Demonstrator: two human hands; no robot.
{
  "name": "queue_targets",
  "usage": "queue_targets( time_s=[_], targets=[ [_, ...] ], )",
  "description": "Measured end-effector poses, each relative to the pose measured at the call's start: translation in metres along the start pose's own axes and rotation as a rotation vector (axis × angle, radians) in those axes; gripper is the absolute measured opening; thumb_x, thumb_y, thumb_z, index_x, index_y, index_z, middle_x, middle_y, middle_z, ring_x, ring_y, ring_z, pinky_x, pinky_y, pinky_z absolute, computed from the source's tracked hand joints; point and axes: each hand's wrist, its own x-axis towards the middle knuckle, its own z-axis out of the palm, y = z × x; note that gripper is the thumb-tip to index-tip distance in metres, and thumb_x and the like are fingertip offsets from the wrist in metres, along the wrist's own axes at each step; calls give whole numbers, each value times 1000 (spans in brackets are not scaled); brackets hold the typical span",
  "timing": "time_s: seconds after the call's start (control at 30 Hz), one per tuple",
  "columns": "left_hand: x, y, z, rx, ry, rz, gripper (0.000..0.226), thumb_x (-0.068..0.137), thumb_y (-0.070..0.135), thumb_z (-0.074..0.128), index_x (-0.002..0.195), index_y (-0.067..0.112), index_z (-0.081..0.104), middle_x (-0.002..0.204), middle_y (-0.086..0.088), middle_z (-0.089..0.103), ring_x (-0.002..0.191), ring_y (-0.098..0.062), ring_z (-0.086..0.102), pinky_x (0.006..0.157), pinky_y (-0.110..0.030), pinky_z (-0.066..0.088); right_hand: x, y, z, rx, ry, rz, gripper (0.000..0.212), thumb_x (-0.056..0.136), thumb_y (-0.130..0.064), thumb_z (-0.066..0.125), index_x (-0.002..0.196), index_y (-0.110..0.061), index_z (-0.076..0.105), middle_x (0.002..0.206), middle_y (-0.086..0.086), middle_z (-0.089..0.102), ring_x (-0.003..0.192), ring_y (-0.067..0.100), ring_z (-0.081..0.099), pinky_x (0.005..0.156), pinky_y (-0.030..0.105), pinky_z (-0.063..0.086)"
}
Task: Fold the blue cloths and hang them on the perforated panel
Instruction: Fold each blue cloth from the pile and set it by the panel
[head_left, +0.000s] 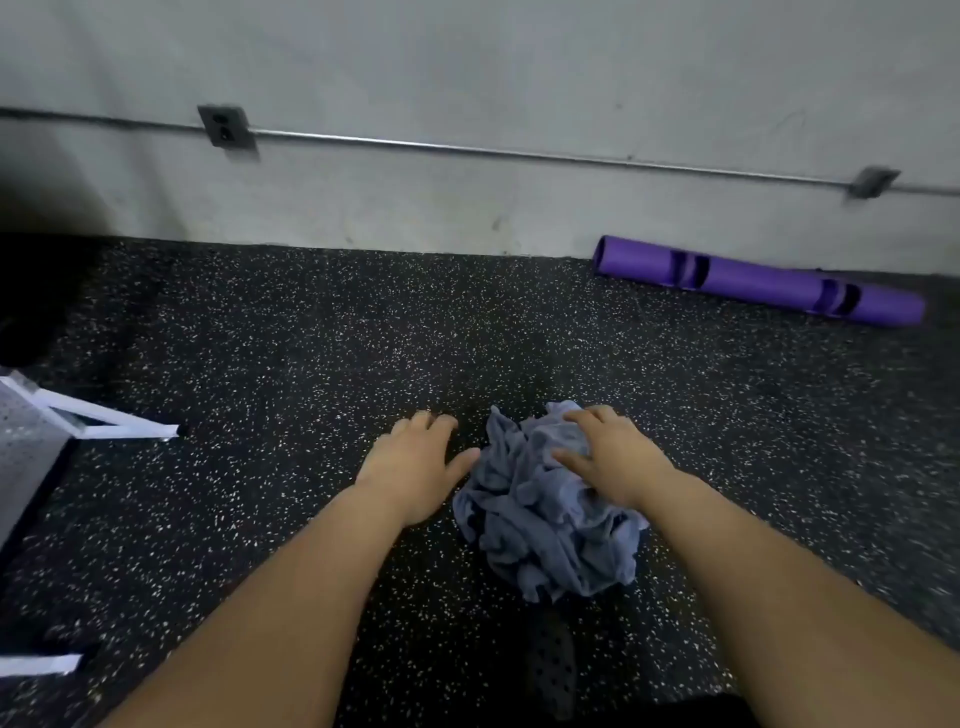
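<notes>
**A:** One crumpled heap of soft blue-grey cloths (545, 514) lies on the black speckled rubber floor (285, 338), at about five o'clock from the middle of the view. None of it looks folded yet.

**B:** And the hands?

**A:** Apart. The right hand (608, 452) lies palm down on top of the heap, fingers spread and draped loosely, pinching nothing that I can see. The left hand (415, 462) is flat on the floor just beside the heap, at its nine o'clock, fingers relaxed. Its thumb reaches toward the cloth's edge, but I cannot tell whether it touches.

**B:** So the step is getting one cloth out?

**A:** That's my reading. Better to hunt for a hem or corner than to take a fistful, since the folds are tangled and a fistful may drag two. Steady the heap with one hand, draw a single cloth free with the other, then spread it on the bare floor at ten o'clock before folding.

**B:** Where does it end up?

**A:** On the grey perforated metal panel with the white frame (26, 447), at nine o'clock by the left edge, well apart from the heap. A purple tube with slotted grips (753, 280) lies along the wall at two o'clock, out of the way.
</notes>
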Motion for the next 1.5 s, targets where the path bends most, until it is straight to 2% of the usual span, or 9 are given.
queue_targets(
  time_s=[0.27,0.53,0.6,0.7,0.9,1.0,1.1,1.27,1.5],
  targets=[
    [54,14,60,-138,-168,31,75,102,70,47,162,28,31,157,-1,42,143,-28,43,115,-48,46,35,70,23,40,-68,123,79,95,-54,73,162,-31,37,156,6,42,135,33,54,112,48,49],
    [96,44,101,-156,-258,128,76,99,63,62,161,31,32,157,-1,40,143,-28,42,113,-51,47,66,91,68,-49,-115,146,79,90,-37,83,158,-38,42,156,0,37,141,32,45,112,49,49],
    [101,47,108,-169,-265,126,76,98,61,66,160,32,33,159,-1,39,145,-29,41,113,-52,47,70,96,75,-66,-97,195,69,93,-30,79,154,-32,48,147,4,46,132,34,52,106,46,52],
    [103,49,116,-191,-264,118,75,97,57,69,159,33,35,159,1,40,144,-28,42,113,-51,46,73,102,80,-59,-27,277,32,95,-21,65,128,-23,65,122,11,65,107,36,65,86,39,56],
    [101,62,111,-258,-187,143,66,99,50,70,157,35,40,153,4,46,139,-22,49,109,-44,48,66,101,53,97,188,247,6,98,-34,72,103,-31,73,92,-2,75,84,28,70,75,39,60],
    [98,70,96,-342,-130,134,64,100,45,70,157,36,43,155,7,48,139,-20,52,111,-44,49,55,88,24,205,267,154,8,96,-35,76,103,-32,76,84,-10,72,80,21,69,73,38,60],
    [90,78,69,-453,-62,136,60,102,37,71,157,34,46,153,12,55,134,-18,56,106,-35,48,39,66,-10,243,350,45,12,95,-29,78,106,-30,78,87,-13,72,83,14,69,78,34,59],
    [67,81,9,-498,91,173,49,101,33,71,148,36,57,133,16,66,114,-10,64,102,-38,55,6,19,-66,303,434,-84,18,92,-19,79,96,-37,79,85,-22,74,84,-2,68,77,19,53],
    [0,75,-64,-537,284,237,28,100,28,71,127,39,69,104,20,70,93,-4,66,86,-29,56,-43,-58,-125,384,565,-248,25,87,-17,79,87,-41,77,78,-14,74,75,6,65,69,13,47]
  ],
)
